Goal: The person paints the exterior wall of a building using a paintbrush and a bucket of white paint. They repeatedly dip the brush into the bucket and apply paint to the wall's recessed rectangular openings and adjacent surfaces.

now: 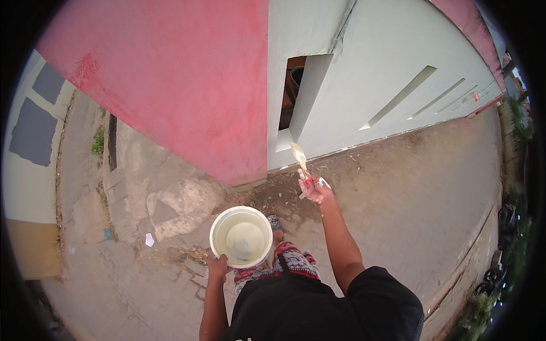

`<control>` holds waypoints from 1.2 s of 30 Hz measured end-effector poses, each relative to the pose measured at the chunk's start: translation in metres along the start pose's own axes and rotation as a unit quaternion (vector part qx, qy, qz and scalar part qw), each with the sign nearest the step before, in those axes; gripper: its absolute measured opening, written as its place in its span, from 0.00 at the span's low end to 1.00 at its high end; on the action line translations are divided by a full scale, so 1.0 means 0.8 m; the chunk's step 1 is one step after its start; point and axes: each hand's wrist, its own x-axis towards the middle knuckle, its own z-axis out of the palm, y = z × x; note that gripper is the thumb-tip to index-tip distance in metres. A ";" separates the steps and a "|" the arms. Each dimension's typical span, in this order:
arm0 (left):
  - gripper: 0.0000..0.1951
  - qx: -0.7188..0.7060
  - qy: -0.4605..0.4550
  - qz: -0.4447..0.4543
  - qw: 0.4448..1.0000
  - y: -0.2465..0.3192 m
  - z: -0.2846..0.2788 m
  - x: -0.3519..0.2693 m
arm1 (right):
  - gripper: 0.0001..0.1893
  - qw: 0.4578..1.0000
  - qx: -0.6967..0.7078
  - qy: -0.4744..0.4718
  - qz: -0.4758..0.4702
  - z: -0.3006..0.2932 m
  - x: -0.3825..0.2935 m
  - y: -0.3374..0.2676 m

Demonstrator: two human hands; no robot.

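Observation:
A pale plastic bucket [217,228] is held upright in front of my body. My left hand [218,265] grips its rim at the lower left, the thumb over the edge. Inside I see a pale bottom with a bluish patch; how much liquid it holds, I cannot tell. My right hand [315,187], smeared with white paint, holds a paintbrush [300,156] by its handle, which shows red at the end. The pale-coated bristles point away from me, towards the foot of the white wall [362,76]. Whether they touch it is unclear.
A pink wall [183,85] meets the white one at a corner ahead. Narrow slots [399,98] and an opening [292,93] cut the white wall. Soil and paving [405,204] run along its foot. A grey-patched building [32,132] stands left; motorcycles [492,275] are at far right.

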 end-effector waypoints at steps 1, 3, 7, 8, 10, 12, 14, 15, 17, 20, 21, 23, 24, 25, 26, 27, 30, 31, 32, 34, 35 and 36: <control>0.28 -0.018 -0.003 0.002 1.000 0.003 0.003 -0.004 | 0.10 1.000 -0.024 -0.013 0.006 -0.006 0.024 -0.002; 0.28 -0.046 0.013 0.020 0.999 0.006 0.011 -0.013 | 0.10 0.997 -0.011 0.002 0.080 -0.012 0.077 -0.008; 0.28 -0.068 0.035 -0.003 0.997 0.006 0.028 -0.018 | 0.11 0.991 -0.009 -0.007 0.131 -0.011 0.172 -0.008; 0.28 -0.071 0.040 -0.019 0.996 0.005 0.032 -0.019 | 0.10 0.993 0.019 -0.017 0.115 -0.009 0.192 -0.005; 0.28 -0.086 0.031 -0.027 0.995 0.003 0.040 -0.018 | 0.08 0.994 0.059 0.006 0.089 -0.005 0.225 0.002; 0.28 -0.099 0.026 -0.031 0.994 0.001 0.049 -0.016 | 0.07 0.994 0.085 0.028 0.059 0.003 0.248 0.009; 0.28 -0.109 0.022 -0.028 0.993 0.001 0.058 -0.012 | 0.06 0.992 0.099 0.067 0.050 0.018 0.259 0.009; 0.28 -0.096 0.019 -0.029 0.995 0.002 0.061 -0.011 | 0.07 0.994 0.100 0.040 0.036 0.027 0.260 0.007; 0.28 -0.077 0.005 -0.023 0.997 0.005 0.063 -0.012 | 0.09 0.993 0.079 0.090 0.002 0.044 0.250 0.005; 0.28 -0.086 0.006 -0.030 0.996 0.014 0.068 -0.011 | 0.12 0.997 0.040 -0.050 -0.049 0.052 0.220 0.011; 0.27 -0.076 0.010 -0.031 0.997 0.018 0.068 -0.010 | 0.14 0.995 0.029 -0.084 -0.052 0.049 0.213 0.018; 0.27 -0.071 0.010 -0.033 0.997 0.024 0.070 -0.008 | 0.15 0.999 0.044 -0.010 0.000 0.040 0.212 0.028; 0.27 -0.073 0.016 -0.036 0.997 0.027 0.072 -0.006 | 0.15 0.999 0.045 0.006 0.027 0.034 0.217 0.030; 0.28 -0.076 0.024 -0.039 0.996 0.028 0.072 -0.005 | 0.16 0.997 0.050 0.053 0.037 0.031 0.227 0.031; 0.28 -0.084 0.030 -0.031 0.996 0.029 0.072 -0.003 | 0.14 0.997 0.062 0.029 0.039 0.029 0.237 0.027; 0.28 -0.079 0.035 -0.035 0.996 0.029 0.072 -0.001 | 0.13 0.996 0.072 0.031 0.044 0.028 0.243 0.022; 0.26 -0.080 0.038 -0.021 0.996 0.028 0.065 0.003 | 0.12 0.996 0.087 -0.021 0.003 0.034 0.235 0.011; 0.26 -0.083 0.038 -0.018 0.996 0.028 0.064 0.003 | 0.12 0.996 0.071 -0.042 -0.016 0.036 0.220 0.009; 0.25 -0.100 0.034 -0.015 0.994 0.027 0.063 0.004 | 0.12 0.996 0.052 -0.054 -0.037 0.039 0.201 0.010; 0.28 -0.093 0.033 -0.023 0.995 0.029 0.060 0.006 | 0.12 0.997 0.020 -0.034 -0.063 0.044 0.170 0.026; 0.29 -0.096 0.030 -0.027 0.995 0.029 0.060 0.005 | 0.13 0.998 0.020 -0.018 -0.053 0.044 0.165 0.032; 0.29 -0.087 0.033 -0.030 0.995 0.030 0.060 0.005 | 0.15 0.998 0.020 -0.046 -0.039 0.042 0.164 0.036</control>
